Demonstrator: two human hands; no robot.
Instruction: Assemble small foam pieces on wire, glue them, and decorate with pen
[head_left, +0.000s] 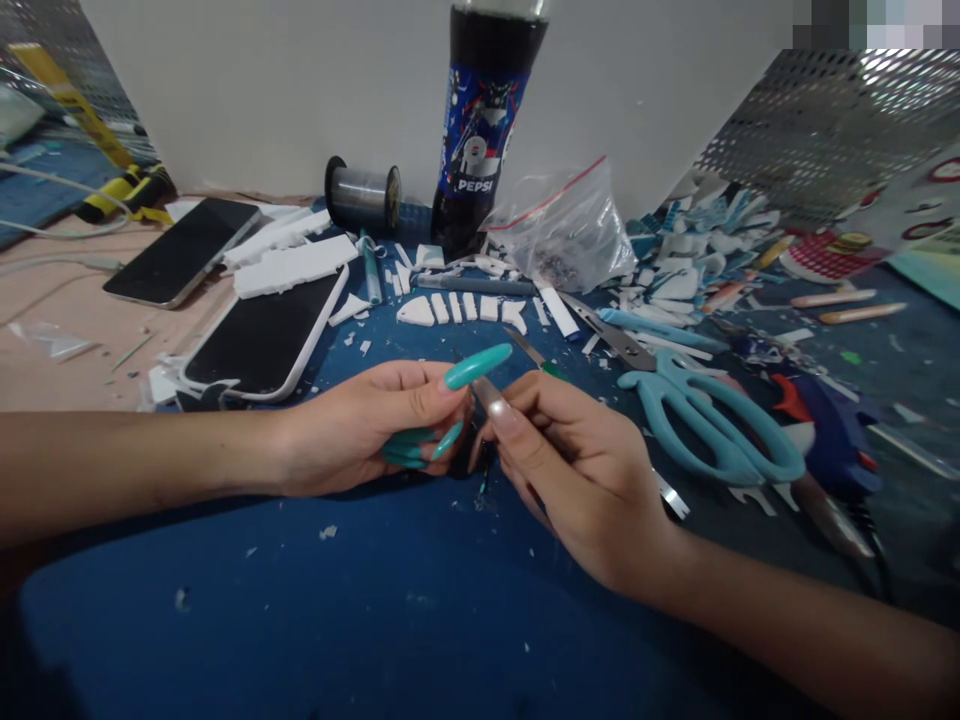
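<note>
Knife (pixel 528 350) shows bare blade beside my right hand (pixel 592 480); careless movement risks a cut. I cannot tell what either grip, including my left hand (pixel 367 425), holds.

You're in what looks like a craft workshop: before you are a scrap-strewn blue work mat (pixel 300 600), light-blue-handled metal scissors (pixel 669 372), a dark-blue glue gun (pixel 836 435) and heaped blue-and-white foam-like offcuts (pixel 682 245).

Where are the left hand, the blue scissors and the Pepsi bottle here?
Left hand (pixel 364 420): head view, thumb side.
Blue scissors (pixel 672 370): head view, handle near the blades.
Pepsi bottle (pixel 481 130): head view, printed label.
</note>
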